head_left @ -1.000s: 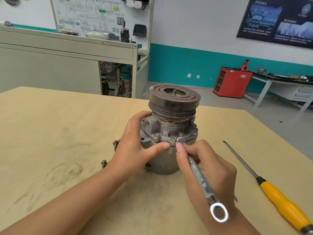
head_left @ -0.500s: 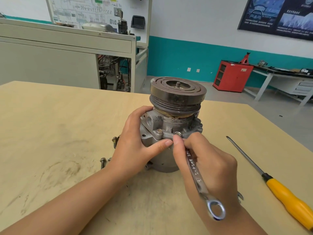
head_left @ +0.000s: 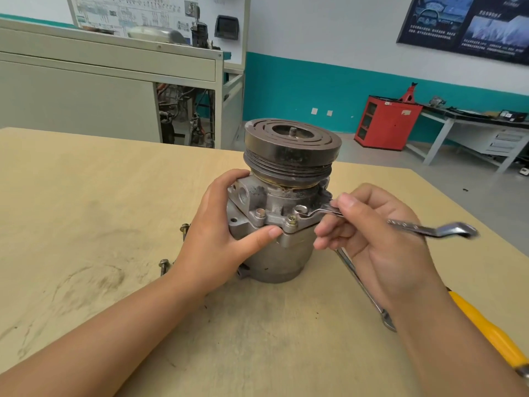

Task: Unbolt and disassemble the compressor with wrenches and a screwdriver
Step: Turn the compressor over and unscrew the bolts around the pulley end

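Observation:
A grey metal compressor [head_left: 282, 213] stands upright on the wooden table [head_left: 86, 224], its dark pulley on top. My left hand [head_left: 220, 239] grips its body from the left, thumb pressed under the flange. My right hand [head_left: 369, 239] pinches a ring wrench [head_left: 400, 223] that lies level and points right. The wrench's near ring sits just above and to the right of a flange bolt [head_left: 291, 220], off the bolt head. A second flange bolt [head_left: 259, 213] stands to the left of it.
Two loose bolts [head_left: 184, 229] [head_left: 163, 266] lie left of the compressor. A second wrench [head_left: 363, 287] lies on the table under my right hand. A yellow-handled screwdriver [head_left: 492, 336] lies at the right edge. A cabinet and red box stand beyond the table.
My right hand has swung the wrench from pointing toward me to pointing right and has lifted its ring off the bolt. The second wrench under that hand now shows.

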Demonstrator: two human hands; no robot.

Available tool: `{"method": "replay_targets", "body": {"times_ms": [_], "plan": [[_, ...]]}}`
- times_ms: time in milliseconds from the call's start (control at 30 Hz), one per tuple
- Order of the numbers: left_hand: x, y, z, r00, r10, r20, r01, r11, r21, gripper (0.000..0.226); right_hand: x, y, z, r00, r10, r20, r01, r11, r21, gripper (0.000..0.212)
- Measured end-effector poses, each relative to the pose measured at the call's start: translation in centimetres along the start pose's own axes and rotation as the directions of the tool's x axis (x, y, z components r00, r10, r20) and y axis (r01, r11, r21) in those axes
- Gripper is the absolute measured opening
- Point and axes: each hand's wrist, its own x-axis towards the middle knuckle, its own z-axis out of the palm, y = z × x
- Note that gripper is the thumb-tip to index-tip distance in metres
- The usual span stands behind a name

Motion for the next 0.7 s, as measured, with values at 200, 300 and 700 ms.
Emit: {"method": "replay_targets", "body": {"times_ms": [200, 300, 700], "plan": [[0.0, 0.1, 0.0, 1.000, 0.003, 0.005, -0.003, 1.000, 0.010, 0.070, -3.3, 1.5, 3.0, 0.916, -0.398, -0.054, 0.314, 0.795, -0.519, 0.023], [0.0, 0.2, -0.1, 1.000, 0.008, 0.011, -0.008, 1.000, 0.020, 0.069, -3.3, 1.9, 4.0, 0.861, -0.509, -0.007, 0.378, 0.649, -0.660, 0.028], [-0.1, 0.2, -0.1, 1.000, -0.018, 0.024, 0.018, 1.000, 0.009, 0.072, -3.2, 1.5, 5.0, 0.833, -0.546, 0.089, 0.361, 0.416, -0.835, 0.030]]}}
